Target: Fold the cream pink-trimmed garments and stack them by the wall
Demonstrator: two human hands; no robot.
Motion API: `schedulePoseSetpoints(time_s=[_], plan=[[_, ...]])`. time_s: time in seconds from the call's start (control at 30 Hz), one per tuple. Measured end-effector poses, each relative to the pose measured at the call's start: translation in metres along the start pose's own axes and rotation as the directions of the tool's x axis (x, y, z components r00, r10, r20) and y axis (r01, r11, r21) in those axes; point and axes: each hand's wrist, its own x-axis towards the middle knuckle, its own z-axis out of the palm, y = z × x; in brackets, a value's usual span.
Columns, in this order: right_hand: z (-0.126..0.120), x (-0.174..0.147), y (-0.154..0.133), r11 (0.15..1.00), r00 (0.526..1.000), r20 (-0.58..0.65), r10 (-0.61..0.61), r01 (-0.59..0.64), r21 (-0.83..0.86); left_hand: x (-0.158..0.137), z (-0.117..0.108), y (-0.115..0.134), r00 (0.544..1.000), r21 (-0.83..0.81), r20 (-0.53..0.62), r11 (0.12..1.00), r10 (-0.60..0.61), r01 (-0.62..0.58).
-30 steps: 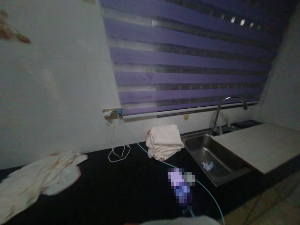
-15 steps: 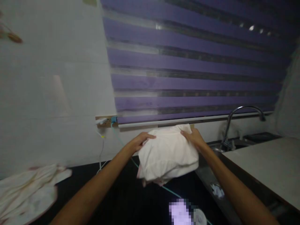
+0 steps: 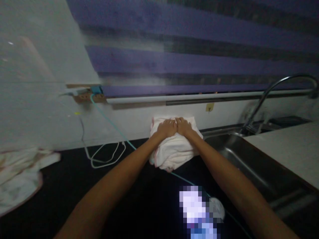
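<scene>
A folded white cloth (image 3: 175,151) with pink edging lies in a stack on the dark counter, close against the wall. My left hand (image 3: 167,127) rests flat on its upper part, fingers extended. Beside it, nearly touching, my right hand (image 3: 183,126) presses on the same cloth with its fingers laid out. The palms are hidden from view. Part of another crumpled white cloth (image 3: 22,179) with a pinkish edge shows at the far left of the counter.
A steel sink (image 3: 231,149) with a curved faucet (image 3: 259,99) is on the right. A blurred-out phone-like screen (image 3: 195,205) and a round whitish object (image 3: 216,209) lie in front. Cables (image 3: 109,164) run from a wall socket (image 3: 86,94). A purple striped blind (image 3: 139,63) hangs above.
The white cloth, earlier held up by its two sides, is now down on the counter. My hands have moved together on top of it. The view has tilted down.
</scene>
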Motion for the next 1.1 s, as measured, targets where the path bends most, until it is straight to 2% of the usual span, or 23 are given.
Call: schedulePoseSetpoints(time_s=[0.1,0.47,0.9,1.0,1.1], plan=[[-0.006,0.003,0.002,0.999,0.998,0.057,0.017,-0.015,-0.038,0.01,0.004,-0.009,0.999,-0.026,0.038,1.0,0.016,-0.015],[-0.007,0.008,0.003,0.999,0.996,0.088,0.029,-0.026,-0.04,0.02,0.011,-0.016,0.995,-0.073,0.103,0.997,-0.018,0.025],[-0.003,0.014,0.005,1.0,0.995,0.091,0.031,-0.031,0.001,0.016,0.011,-0.015,0.997,-0.111,0.076,0.994,0.029,-0.02],[-0.002,0.015,0.006,0.999,0.996,0.088,0.034,-0.035,0.007,0.019,0.014,-0.016,0.993,-0.106,0.085,0.992,0.076,-0.067],[0.001,0.018,0.007,0.999,0.995,0.092,0.044,-0.046,0.02,0.027,0.02,-0.021,0.994,-0.137,0.083,0.989,0.073,-0.061]])
